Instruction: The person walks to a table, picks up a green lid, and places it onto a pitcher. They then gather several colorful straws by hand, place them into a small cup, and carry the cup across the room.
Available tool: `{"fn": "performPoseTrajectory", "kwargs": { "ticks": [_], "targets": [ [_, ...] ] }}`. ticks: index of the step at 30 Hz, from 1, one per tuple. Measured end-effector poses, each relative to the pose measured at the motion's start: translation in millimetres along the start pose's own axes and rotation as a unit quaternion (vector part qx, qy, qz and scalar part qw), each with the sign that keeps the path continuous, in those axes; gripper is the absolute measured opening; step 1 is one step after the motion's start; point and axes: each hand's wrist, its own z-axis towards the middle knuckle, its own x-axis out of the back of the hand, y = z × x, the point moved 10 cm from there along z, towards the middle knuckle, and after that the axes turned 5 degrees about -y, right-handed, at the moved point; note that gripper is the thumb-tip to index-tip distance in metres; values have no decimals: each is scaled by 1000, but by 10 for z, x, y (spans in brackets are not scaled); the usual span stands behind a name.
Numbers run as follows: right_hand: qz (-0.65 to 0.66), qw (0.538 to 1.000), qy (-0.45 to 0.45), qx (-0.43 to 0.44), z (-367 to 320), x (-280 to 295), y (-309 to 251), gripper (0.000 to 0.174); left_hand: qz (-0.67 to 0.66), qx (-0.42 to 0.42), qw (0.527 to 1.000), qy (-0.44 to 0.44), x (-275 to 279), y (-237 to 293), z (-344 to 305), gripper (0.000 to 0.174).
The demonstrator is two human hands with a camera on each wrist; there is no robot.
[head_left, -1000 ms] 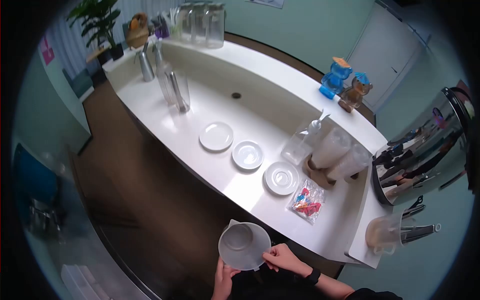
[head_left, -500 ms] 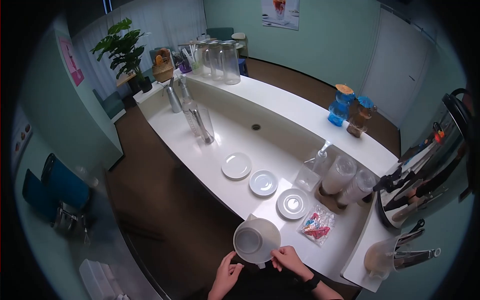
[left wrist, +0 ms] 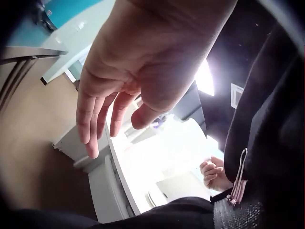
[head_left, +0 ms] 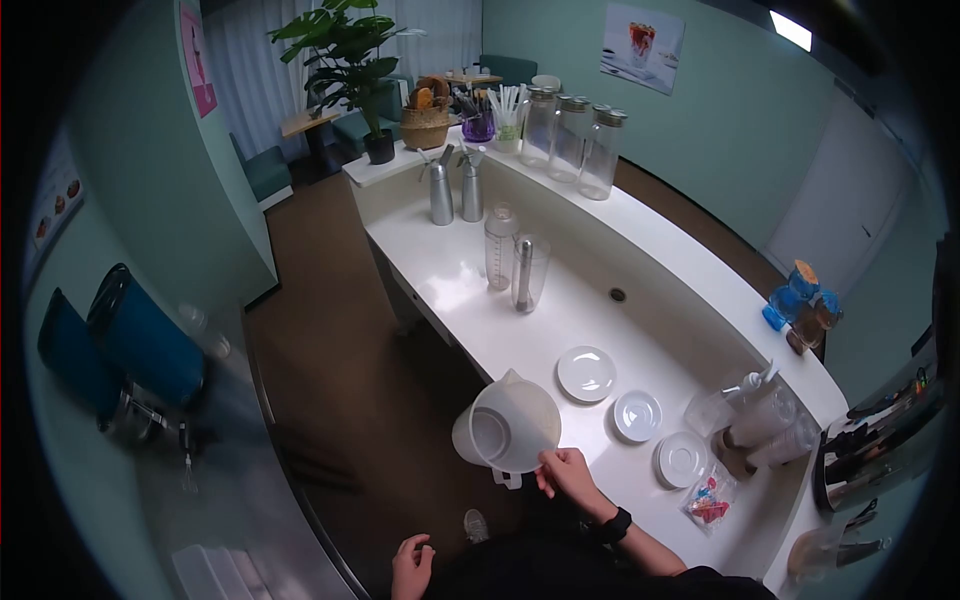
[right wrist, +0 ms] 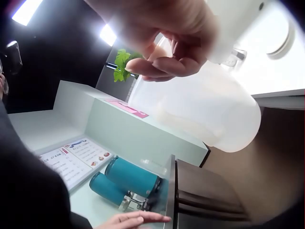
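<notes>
A frosted plastic measuring jug [head_left: 530, 415] with a spout and a side handle hangs in front of the counter's near edge, its mouth facing up toward me. My right hand [head_left: 570, 478] pinches its rim between thumb and curled fingers, close to the handle. In the right wrist view, the jug's pale body [right wrist: 209, 107] spreads below that hand [right wrist: 167, 40]. Low in the head view, my left hand [head_left: 411, 568] is apart from the jug and holds nothing. Its fingers hang loosely bent in the left wrist view, where the hand [left wrist: 138, 62] fills the top.
Three white saucers, the nearest to the jug being a plate [head_left: 587, 372], lie on the white counter [head_left: 455, 290]. Farther left stand a clear shaker bottle [head_left: 499, 250] and a tall glass [head_left: 530, 275]. A bag of colourful pieces [head_left: 710, 500] and cup stacks [head_left: 765, 415] are at right.
My left hand has come off the jug and dropped toward my body. The right hand has carried the jug leftward along the counter, as the head view turned left.
</notes>
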Motion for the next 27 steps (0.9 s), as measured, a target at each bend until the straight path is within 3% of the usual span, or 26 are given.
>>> {"fn": "performPoseTrajectory", "kwargs": {
  "ticks": [2, 5, 10, 18, 21, 27],
  "targets": [
    [7, 1000, 14, 24, 252, -167, -196, 30, 19, 26, 999, 12, 226, -69, 144, 22],
    [27, 998, 41, 49, 598, -367, -438, 30, 29, -6, 998, 50, 525, 175, 423, 21],
    [39, 995, 77, 49, 1371, -465, -618, 31, 53, 40, 998, -11, 649, 328, 1109, 23],
    [31, 997, 72, 13, 2865, -481, -870, 32, 142, 31, 980, -133, 676, 336, 2753, 28],
    [56, 996, 60, 19, 3497, -542, -1107, 31, 119, 5, 986, -116, 1022, 628, 3318, 28],
    [26, 999, 20, 36, 4674, -836, -1692, 33, 152, 44, 985, -65, 1551, 1012, 4265, 26]
  ]
}}
